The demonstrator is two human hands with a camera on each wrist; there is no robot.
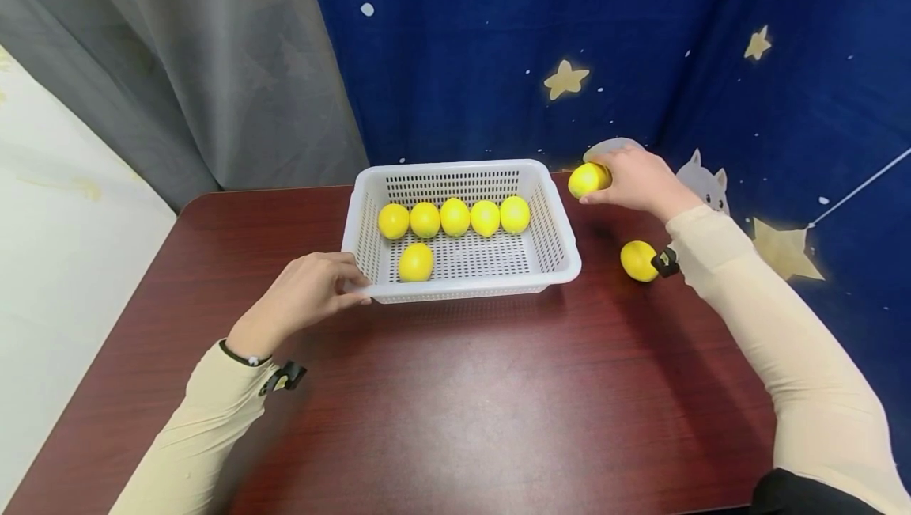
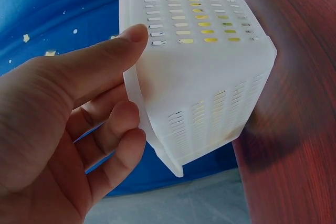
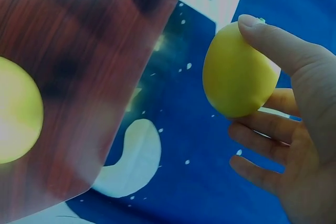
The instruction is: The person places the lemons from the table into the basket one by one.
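A white slotted plastic basket (image 1: 470, 289) stands on the table, with a row of several yellow lemons (image 1: 455, 217) along its far side. One more lemon (image 1: 416, 263) lies nearer its front left. At the front left corner, my left hand (image 1: 306, 293) grips the basket's rim, thumb (image 2: 107, 59) on the outer wall and fingers at the rim's edge. My right hand (image 1: 636, 181) holds a lemon (image 3: 239, 74) between thumb and fingers, raised to the right of the basket's far right corner. Below my right wrist, a loose lemon (image 1: 638, 261) lies on the table.
The dark red wooden table (image 1: 455, 420) ends at the back just behind the basket. A grey curtain (image 1: 263, 64) and a blue curtain (image 1: 484, 48) with stars hang behind it. A white wall (image 1: 50, 222) is at the left.
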